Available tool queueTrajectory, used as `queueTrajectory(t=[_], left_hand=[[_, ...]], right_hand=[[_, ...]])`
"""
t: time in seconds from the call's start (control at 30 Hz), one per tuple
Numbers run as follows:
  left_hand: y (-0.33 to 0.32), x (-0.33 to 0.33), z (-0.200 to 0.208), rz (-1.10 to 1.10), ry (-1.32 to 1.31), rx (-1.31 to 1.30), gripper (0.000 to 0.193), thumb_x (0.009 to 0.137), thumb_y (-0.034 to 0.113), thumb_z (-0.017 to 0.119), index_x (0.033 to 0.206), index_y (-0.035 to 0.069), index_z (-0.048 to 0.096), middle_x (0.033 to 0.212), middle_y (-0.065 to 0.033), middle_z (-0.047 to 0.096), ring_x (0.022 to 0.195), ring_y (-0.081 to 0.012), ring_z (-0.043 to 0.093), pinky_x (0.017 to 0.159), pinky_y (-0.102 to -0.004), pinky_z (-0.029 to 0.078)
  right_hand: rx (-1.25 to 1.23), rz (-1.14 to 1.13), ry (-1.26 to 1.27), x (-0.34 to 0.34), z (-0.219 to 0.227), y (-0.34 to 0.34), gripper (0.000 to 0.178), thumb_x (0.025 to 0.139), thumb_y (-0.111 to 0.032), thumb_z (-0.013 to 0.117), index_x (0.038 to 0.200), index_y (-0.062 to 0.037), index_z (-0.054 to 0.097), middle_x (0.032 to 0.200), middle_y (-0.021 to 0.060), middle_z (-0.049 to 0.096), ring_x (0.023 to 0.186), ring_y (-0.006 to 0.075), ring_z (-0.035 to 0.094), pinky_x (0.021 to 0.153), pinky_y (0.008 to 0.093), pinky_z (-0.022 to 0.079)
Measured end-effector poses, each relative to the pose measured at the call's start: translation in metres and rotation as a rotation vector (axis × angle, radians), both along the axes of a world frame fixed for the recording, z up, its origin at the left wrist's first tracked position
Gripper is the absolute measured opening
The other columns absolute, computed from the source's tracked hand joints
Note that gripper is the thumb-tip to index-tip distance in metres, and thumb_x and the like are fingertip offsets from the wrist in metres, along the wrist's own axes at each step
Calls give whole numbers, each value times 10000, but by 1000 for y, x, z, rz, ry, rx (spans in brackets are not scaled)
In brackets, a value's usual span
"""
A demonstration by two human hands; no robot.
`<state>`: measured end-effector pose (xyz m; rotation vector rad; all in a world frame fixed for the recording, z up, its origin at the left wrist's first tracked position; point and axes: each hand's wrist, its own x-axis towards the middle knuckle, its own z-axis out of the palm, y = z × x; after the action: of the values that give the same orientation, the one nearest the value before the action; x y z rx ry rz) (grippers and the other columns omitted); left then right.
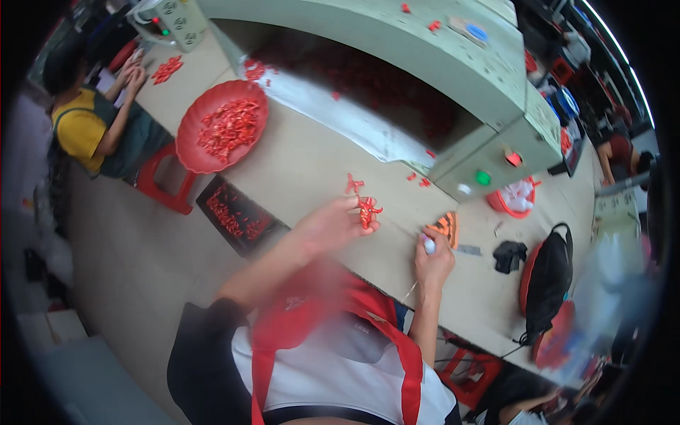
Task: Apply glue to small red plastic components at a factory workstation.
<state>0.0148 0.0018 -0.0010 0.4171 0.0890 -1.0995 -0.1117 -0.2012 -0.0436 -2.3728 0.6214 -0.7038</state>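
Note:
Between the fingertips of my left hand point(333, 228) is a small glossy red figure-shaped piece point(368, 211), raised over the table. Just beyond these fingers, a similar red piece point(353, 184) shows. My right hand point(434, 265) is closed round a small white, pen-like or bottle-like thing point(429, 244); its exact kind is unclear. An orange and black wedge-shaped object point(447, 224) lies right beyond that hand, with a flat grey strip point(469, 250) beside it. To the left, a dark tray point(256, 244) holds many small red pieces.
A red scalloped basin point(190, 134) with red pieces stands at the left. A pale green machine point(489, 159) with a wide opening spans the far side. At right are a red basket point(501, 205), a black cloth point(509, 256) and a black bag point(551, 280). Another person point(85, 127) sits far left.

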Motion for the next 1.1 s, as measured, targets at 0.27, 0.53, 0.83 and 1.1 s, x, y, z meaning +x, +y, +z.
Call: queueTrajectory(t=[0.27,0.53,0.83,1.1], left_hand=[[90,112,19,792,-1746,1668,251,706,141,671,925,30,615,895,-133,559,760,-263,600,682,-352,492],[105,185,4,381,-1853,2227,226,679,25,590,903,6,614,958,-178,517,950,-321,509,729,-430,492],[-32,235,-3,305,-1614,1833,294,637,231,714,808,0,652,881,-196,618,849,-351,605,742,-420,491],[-32,220,-16,492,-1448,1736,292,720,206,669,900,-21,626,858,-190,641,812,-347,625,739,-389,500]], right_hand=[[17,-11,25,4,8,6,144,704,-78,643,843,-44,634,810,90,637,741,245,627,666,330,493],[4,-4,22,2,7,3,148,694,-80,652,838,-54,633,836,81,631,756,250,622,666,335,492],[27,14,19,4,10,4,117,740,-94,638,834,-24,630,845,120,641,788,273,627,704,338,484],[112,-23,21,1,7,3,162,738,-69,626,890,-24,593,849,111,610,786,249,609,717,325,478]])
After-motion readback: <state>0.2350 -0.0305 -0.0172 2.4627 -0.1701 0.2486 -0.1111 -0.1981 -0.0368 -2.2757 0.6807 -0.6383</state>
